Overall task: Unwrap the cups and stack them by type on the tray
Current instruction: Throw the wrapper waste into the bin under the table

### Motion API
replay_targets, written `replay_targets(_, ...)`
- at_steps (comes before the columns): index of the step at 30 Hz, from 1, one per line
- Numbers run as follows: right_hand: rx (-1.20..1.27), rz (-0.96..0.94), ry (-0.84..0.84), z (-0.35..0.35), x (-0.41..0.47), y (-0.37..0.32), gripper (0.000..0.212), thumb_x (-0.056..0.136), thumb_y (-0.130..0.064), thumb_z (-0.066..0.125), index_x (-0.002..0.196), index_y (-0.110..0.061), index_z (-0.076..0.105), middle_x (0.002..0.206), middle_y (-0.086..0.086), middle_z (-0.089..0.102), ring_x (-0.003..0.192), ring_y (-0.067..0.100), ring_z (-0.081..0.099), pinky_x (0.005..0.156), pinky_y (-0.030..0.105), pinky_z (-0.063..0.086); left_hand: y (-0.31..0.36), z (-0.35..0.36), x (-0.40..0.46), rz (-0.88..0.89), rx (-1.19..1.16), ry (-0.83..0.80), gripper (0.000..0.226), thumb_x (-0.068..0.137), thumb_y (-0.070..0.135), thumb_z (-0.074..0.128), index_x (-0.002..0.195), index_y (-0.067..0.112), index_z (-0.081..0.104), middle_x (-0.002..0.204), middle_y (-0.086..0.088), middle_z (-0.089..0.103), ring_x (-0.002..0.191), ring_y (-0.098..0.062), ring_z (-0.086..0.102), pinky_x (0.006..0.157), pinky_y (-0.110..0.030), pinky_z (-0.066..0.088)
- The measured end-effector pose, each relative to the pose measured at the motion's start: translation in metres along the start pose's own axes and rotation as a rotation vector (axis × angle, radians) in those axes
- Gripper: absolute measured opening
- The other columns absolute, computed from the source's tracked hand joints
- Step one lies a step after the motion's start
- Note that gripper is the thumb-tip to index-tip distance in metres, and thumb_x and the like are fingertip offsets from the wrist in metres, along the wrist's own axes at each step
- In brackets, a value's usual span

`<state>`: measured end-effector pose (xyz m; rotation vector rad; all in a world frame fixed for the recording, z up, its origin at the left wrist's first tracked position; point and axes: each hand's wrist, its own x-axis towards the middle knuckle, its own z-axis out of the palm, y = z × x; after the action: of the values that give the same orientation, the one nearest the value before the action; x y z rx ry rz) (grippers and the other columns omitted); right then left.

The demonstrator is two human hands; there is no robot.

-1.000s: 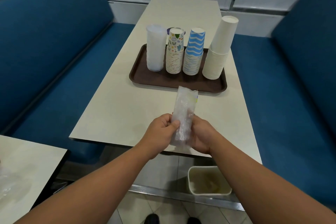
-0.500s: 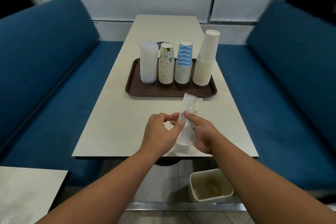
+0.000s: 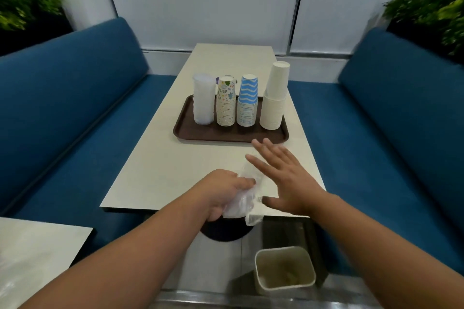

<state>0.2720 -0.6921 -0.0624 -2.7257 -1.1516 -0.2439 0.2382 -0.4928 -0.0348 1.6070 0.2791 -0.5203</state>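
Clear plastic wrap bunched in the left hand at the near worktop edge

The left hand [image 3: 223, 192] has its grip closed around the crumpled plastic wrap [image 3: 244, 198]; the right hand [image 3: 281, 178] hovers beside it with straight, spread fingers and holds nothing. Four cup stacks stand on the brown tray [image 3: 200, 134]. Probably best is to squeeze the wrap small and drop it in the bin [image 3: 285, 269] below.
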Motion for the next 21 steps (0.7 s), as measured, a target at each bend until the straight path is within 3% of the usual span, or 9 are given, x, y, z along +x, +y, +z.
replay_targets(2,-0.026,-0.075,0.008,-0.007,-0.006,-0.002,0.061,0.085,-0.031,0.045,0.146,-0.030,0.045,0.155,-0.004,0.041,0.151,0.020,0.016,0.123,0.041,0.008,-0.001,0.024,-0.009,0.056,0.116,-0.016,0.030,0.075,0.032,0.078,0.088,0.005,0.071,0.084,-0.011,0.071,0.080,-0.025,0.067,0.080,-0.037,0.053)
replay_targets(4,0.076,-0.007,0.012,-0.017,-0.020,-0.003,0.053,0.083,-0.014,0.043,0.132,-0.023,0.062,0.138,-0.004,0.061,0.148,0.017,0.027,0.122,0.043,0.014,-0.004,0.048,-0.021,0.111,0.132,-0.022,0.017,0.085,0.022,0.072,0.088,0.006,0.071,0.081,-0.011,0.070,0.073,-0.021,0.065,0.071,-0.032,0.049)
replay_targets(7,0.494,0.315,-0.020,-0.026,-0.057,-0.003,0.046,0.091,0.003,0.050,0.128,-0.018,0.066,0.137,0.000,0.060,0.138,0.017,0.044,0.116,0.028,0.027,-0.017,0.077,-0.034,0.165,0.123,-0.029,0.021,0.082,0.020,0.067,0.097,0.007,0.070,0.091,-0.015,0.072,0.084,-0.028,0.068,0.081,-0.041,0.052)
replay_targets(9,0.896,0.499,0.035,-0.030,-0.079,-0.005,0.037,0.092,0.005,0.055,0.119,-0.016,0.069,0.115,-0.003,0.071,0.115,0.019,0.062,0.102,0.032,0.050,-0.028,0.097,-0.040,0.193,0.148,0.019,0.026,0.077,0.029,0.070,0.098,0.014,0.068,0.096,-0.012,0.073,0.091,-0.031,0.069,0.088,-0.048,0.055)
replay_targets(11,1.165,0.647,0.110,-0.035,-0.095,-0.010,0.028,0.095,0.004,0.054,0.109,-0.014,0.070,0.096,-0.002,0.073,0.095,0.020,0.069,0.082,0.030,0.060,-0.038,0.118,-0.047,0.219,0.145,0.115,0.023,0.081,0.029,0.074,0.097,0.019,0.060,0.095,-0.010,0.071,0.089,-0.030,0.070,0.081,-0.051,0.058)
replay_targets(14,1.526,0.848,0.158,-0.048,-0.116,-0.019,0.019,0.100,-0.008,0.051,0.106,-0.008,0.069,0.088,0.003,0.075,0.086,0.022,0.070,0.063,0.027,0.059,-0.043,0.148,-0.060,0.249,0.145,0.195,0.028,0.085,0.032,0.073,0.103,0.026,0.052,0.096,-0.005,0.066,0.085,-0.025,0.068,0.070,-0.037,0.061)
replay_targets(16,1.689,0.903,0.128,-0.055,-0.126,-0.021,0.021,0.100,-0.015,0.052,0.103,-0.010,0.071,0.094,0.008,0.076,0.092,0.027,0.069,0.067,0.034,0.058,-0.043,0.161,-0.070,0.296,0.251,0.220,0.030,0.088,0.040,0.068,0.111,0.029,0.054,0.094,0.004,0.064,0.083,-0.014,0.066,0.066,-0.026,0.056)
replay_targets(18,1.783,0.921,0.080,-0.060,-0.131,-0.021,0.021,0.100,-0.016,0.053,0.103,-0.009,0.072,0.099,0.012,0.075,0.096,0.029,0.069,0.073,0.037,0.057,-0.042,0.167,-0.077,0.341,0.370,0.213,0.022,0.090,0.045,0.062,0.105,0.028,0.059,0.091,0.011,0.064,0.082,-0.008,0.062,0.066,-0.018,0.047)
replay_targets(21,1.817,0.854,0.036,-0.057,-0.137,-0.016,0.024,0.100,-0.011,0.051,0.118,-0.005,0.067,0.107,0.012,0.075,0.098,0.026,0.071,0.078,0.035,0.058,-0.043,0.164,-0.079,0.351,0.318,0.140,0.019,0.093,0.044,0.058,0.086,0.028,0.064,0.078,0.007,0.066,0.074,-0.011,0.059,0.067,-0.027,0.048)
